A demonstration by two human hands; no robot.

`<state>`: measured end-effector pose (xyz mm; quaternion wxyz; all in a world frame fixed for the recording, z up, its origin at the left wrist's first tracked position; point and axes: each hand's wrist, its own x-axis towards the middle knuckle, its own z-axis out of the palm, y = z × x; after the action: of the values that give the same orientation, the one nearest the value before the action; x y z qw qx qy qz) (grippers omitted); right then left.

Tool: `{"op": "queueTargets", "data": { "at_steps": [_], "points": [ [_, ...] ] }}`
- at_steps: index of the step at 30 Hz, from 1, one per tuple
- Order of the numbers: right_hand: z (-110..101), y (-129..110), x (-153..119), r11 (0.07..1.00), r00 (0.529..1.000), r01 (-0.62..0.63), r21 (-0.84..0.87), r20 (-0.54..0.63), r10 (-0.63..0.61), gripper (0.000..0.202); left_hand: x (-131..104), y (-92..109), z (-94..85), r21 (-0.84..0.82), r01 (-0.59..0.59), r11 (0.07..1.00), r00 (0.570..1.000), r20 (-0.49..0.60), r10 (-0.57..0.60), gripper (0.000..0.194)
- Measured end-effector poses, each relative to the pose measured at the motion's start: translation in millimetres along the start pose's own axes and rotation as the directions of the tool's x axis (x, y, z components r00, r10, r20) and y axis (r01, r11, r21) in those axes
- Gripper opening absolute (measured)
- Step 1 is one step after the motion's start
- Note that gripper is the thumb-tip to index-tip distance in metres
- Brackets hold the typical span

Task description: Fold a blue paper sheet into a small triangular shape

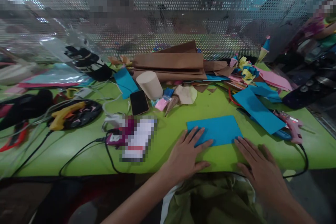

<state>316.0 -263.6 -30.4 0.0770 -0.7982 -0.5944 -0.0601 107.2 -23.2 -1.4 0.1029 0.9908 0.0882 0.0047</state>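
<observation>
Lower centre of the frame: blue paper sheet (214, 130) flat on the green table (78, 147), near its front edge. Left hand (185, 155) palm-down just left of the sheet, fingers spread and extended, fingertips resting on the sheet's lower left corner. Right hand (258, 168) palm-down at lower right, fingers likewise open and flat, fingertips at the sheet's lower right corner; gripping nothing.

Right of the sheet: larger blue sheet (258, 110) lying slantwise, pink glue gun (292, 126) beside it with a black cable trailing toward the table edge. Centre, further back: black phone (139, 102), beige cardboard roll (149, 84) on its side, stack of brown paper (170, 64). Left: yellow glue gun (65, 113) on a dark plate. Upper frame: perforated metal screen (168, 14) behind the table.
</observation>
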Motion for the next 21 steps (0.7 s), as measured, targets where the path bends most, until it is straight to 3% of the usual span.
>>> {"op": "queueTargets", "data": {
  "at_steps": [6, 9, 14, 18, 21],
  "points": [
    [3.2, 5.1, -1.8, 1.000, 1.000, 0.021, 0.013, -0.009, -0.021, 0.067, -46.6, -10.6, -5.4, 0.090, 0.075, 0.993, 0.996, -0.048, -0.071, 0.074],
    [0.7, 6.2, 1.8, 0.999, 0.999, 0.020, 0.029, -0.045, -0.019, 0.062, -61.5, -6.7, -5.0, 0.119, 0.116, 0.986, 0.990, -0.088, -0.106, 0.068],
    [-9.9, -17.8, 23.7, 0.999, 0.990, 0.043, -0.001, -0.132, -0.043, 0.051, -48.1, 14.3, -0.6, 0.080, 0.068, 0.994, 0.985, -0.163, -0.055, 0.059],
    [-6.5, -51.8, 40.0, 0.960, 0.960, 0.275, 0.059, -0.078, -0.270, 0.059, -29.2, 22.0, 6.8, 0.000, 0.018, 1.000, 0.995, -0.100, -0.018, 0.070],
    [1.5, -50.1, 35.9, 0.939, 0.943, 0.333, 0.083, -0.021, -0.332, 0.062, -28.2, 19.0, 10.6, -0.047, 0.036, 0.998, 0.997, -0.071, -0.039, 0.066]
  ]
}}
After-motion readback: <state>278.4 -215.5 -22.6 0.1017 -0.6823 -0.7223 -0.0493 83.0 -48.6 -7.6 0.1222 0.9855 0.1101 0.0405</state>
